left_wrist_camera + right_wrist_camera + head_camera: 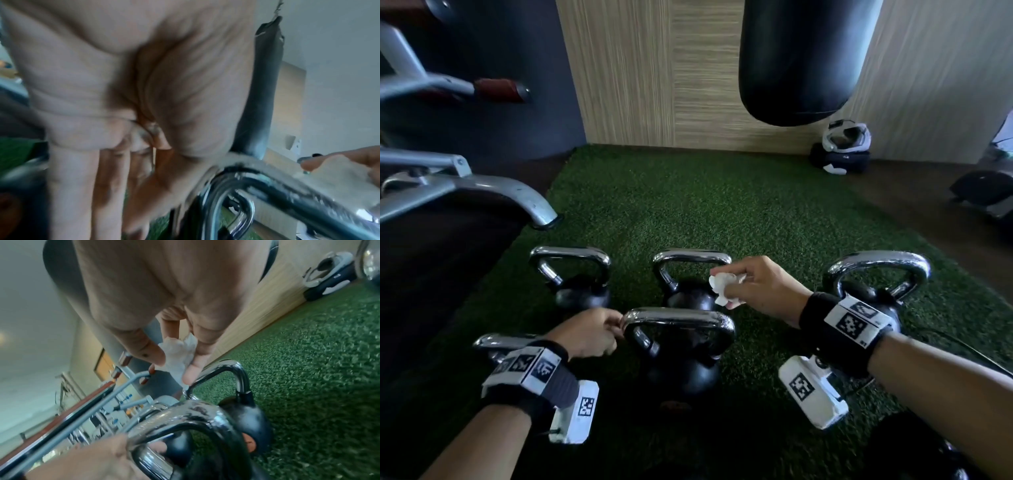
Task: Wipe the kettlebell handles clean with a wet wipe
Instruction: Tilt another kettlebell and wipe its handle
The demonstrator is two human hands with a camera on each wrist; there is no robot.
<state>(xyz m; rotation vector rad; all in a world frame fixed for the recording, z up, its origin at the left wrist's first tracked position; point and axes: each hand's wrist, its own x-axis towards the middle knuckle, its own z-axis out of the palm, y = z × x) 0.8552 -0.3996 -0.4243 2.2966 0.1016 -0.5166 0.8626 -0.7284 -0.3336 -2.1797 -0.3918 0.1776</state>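
Several black kettlebells with chrome handles stand on green turf [722, 205]. My left hand [613, 334] grips the left corner of the front middle kettlebell's handle [678, 317], thumb on the bend [207, 175] and a finger showing inside the loop [158, 447]. My right hand [736, 291] pinches a crumpled white wet wipe [722, 286] between thumb and fingers [191, 368]. The wipe [179, 350] hangs at the right end of the back middle kettlebell's handle [690, 257]; whether it touches the chrome [236, 369] I cannot tell.
More kettlebells stand at back left [571, 263], at right [876, 270] and under my left wrist [493, 342]. A grey machine frame [482, 192] reaches in from the left. A black punching bag [801, 58] hangs behind. A dark bag [842, 157] lies by the wall.
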